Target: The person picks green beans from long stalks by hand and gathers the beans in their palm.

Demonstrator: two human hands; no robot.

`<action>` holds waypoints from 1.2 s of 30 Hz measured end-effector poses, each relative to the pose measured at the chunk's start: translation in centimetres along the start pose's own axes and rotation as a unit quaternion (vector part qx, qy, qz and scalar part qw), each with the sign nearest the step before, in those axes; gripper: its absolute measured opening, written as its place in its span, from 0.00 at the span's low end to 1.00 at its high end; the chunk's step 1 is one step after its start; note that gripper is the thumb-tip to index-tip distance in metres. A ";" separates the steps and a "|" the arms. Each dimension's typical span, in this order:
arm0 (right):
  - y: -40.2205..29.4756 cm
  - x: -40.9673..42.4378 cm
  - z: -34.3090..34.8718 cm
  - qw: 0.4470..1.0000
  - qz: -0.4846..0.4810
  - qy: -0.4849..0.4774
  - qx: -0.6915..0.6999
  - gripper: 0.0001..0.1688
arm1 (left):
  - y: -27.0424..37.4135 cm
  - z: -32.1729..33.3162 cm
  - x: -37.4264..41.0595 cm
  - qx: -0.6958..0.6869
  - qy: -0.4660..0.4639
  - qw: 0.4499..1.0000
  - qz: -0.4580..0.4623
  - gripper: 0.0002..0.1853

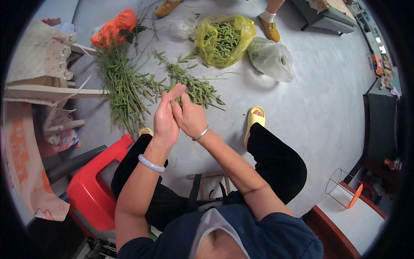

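Note:
My left hand and my right hand meet palm to palm in front of me. The left fingers are stretched out past the right hand, and the right thumb stands apart from its fingers. No object shows between them, though part of the right hand's fingers is hidden. Just beyond, soybean stalks with green pods lie on the floor. A heap of thin green stalks, seemingly without pods, lies to the left. Farther off stands an open yellow plastic bag full of picked green pods.
A whitish plastic bag sits right of the yellow one. An orange bag lies behind the stalk heap. A red plastic stool and a cloth-draped chair stand at left. Another person's brown clog is at the far side.

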State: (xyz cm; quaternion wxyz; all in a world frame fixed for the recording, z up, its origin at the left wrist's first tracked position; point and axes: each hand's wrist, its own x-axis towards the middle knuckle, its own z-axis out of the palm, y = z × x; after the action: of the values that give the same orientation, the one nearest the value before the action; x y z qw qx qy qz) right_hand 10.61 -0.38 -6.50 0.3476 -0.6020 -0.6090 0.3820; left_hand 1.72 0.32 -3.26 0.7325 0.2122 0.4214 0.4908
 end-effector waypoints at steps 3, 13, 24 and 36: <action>2.7 -0.8 2.6 0.996 0.040 0.034 0.076 0.19 | -0.9 -0.3 0.0 0.077 0.037 0.996 -0.021 0.33; 21.0 8.1 -0.1 0.769 0.371 0.029 0.519 0.15 | 0.6 -0.5 -0.2 0.219 0.052 0.974 -0.024 0.31; 21.2 19.6 -8.3 0.914 0.300 -0.036 0.269 0.31 | 1.9 -0.7 -0.7 0.223 0.078 0.971 -0.030 0.26; 30.6 -3.6 9.7 0.831 0.484 0.086 0.263 0.09 | 4.3 -0.8 -1.7 0.229 0.086 0.970 -0.017 0.34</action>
State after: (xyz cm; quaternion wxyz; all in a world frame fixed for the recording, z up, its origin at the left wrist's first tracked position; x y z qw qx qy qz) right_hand 16.52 -4.96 -37.96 0.3144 -0.7358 -0.0846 0.5938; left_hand -1.50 0.54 0.13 0.6337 0.3237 0.5875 0.3854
